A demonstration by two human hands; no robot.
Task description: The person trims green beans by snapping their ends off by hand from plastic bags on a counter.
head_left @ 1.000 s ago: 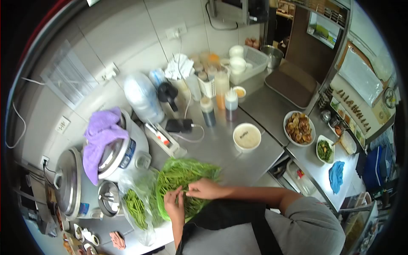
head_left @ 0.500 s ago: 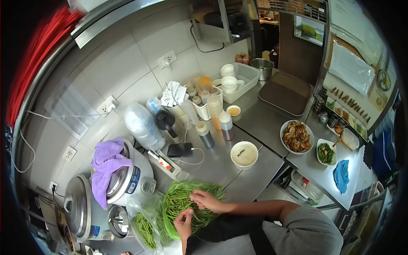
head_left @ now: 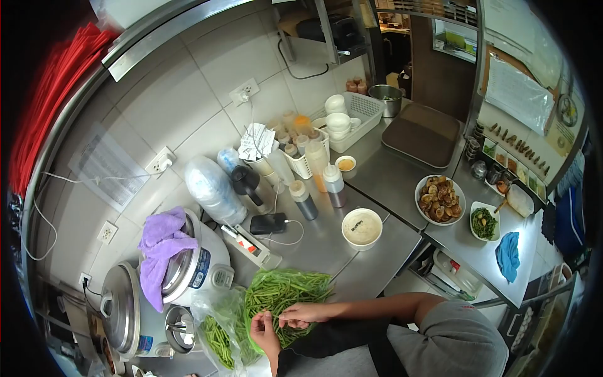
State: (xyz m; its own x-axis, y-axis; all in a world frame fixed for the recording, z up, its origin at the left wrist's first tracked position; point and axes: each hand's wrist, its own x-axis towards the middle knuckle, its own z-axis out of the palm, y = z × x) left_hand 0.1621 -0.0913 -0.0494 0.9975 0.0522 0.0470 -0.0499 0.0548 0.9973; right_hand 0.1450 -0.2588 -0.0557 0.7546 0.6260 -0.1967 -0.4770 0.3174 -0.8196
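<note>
A pile of cut green vegetable stems point(head_left: 286, 290) lies in an open green plastic bag near the front edge of the counter. Over it, my left hand point(head_left: 264, 330) is closed, thumb against fingers, and what it pinches is too small to name. Just to its right, my right hand point(head_left: 299, 315) has its fingers pressed together, with something thin that I cannot make out. A clear plastic bag point(head_left: 237, 314) with more green pieces point(head_left: 218, 339) stands left of the pile.
Left are two large cookers, one under a purple towel point(head_left: 164, 242), and a metal pot point(head_left: 181, 327). Behind lie a phone point(head_left: 268, 223) and a power strip point(head_left: 251, 247). Squeeze bottles point(head_left: 303, 200) and a white tub point(head_left: 362, 229) stand farther right, then a bowl of shellfish point(head_left: 440, 199).
The view has tilted, showing more wall and red bags at the left. My hands have come closer together, side by side over the green pile, since half a second ago.
</note>
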